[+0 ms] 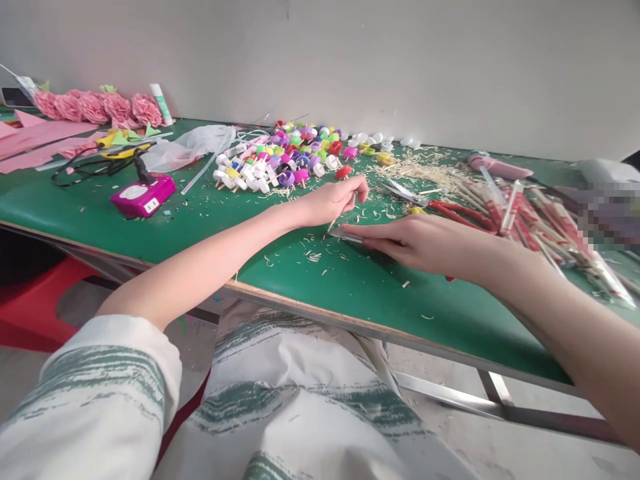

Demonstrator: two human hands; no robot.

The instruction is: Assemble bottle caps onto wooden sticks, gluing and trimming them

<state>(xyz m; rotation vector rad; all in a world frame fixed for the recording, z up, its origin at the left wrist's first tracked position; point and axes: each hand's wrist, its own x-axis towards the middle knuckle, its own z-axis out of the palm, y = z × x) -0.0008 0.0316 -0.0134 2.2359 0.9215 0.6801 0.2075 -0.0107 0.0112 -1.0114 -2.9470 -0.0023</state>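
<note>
My left hand (pixel 336 202) is closed around a thin wooden stick (pixel 331 225), whose pale tip points down at the green tabletop. Its other end is hidden by my fingers. In my right hand (pixel 415 241) is a utility knife (pixel 350 235), gripped with the index finger stretched along it. The blade lies right beside the stick's tip; whether they touch I cannot tell. Curled wood shavings (pixel 314 256) are scattered below both hands. Behind my left hand spreads a pile of colourful bottle caps (pixel 300 160), several with short sticks through them.
Scissors (pixel 405 192) and red-handled pliers (pixel 463 212) lie beyond my right hand. Wrapped chopsticks (pixel 530 220) are heaped at the right. A magenta power socket (pixel 143 195), a plastic bag (pixel 187 148), pink paper flowers (pixel 103 107) and a glue stick (pixel 161 104) occupy the left side.
</note>
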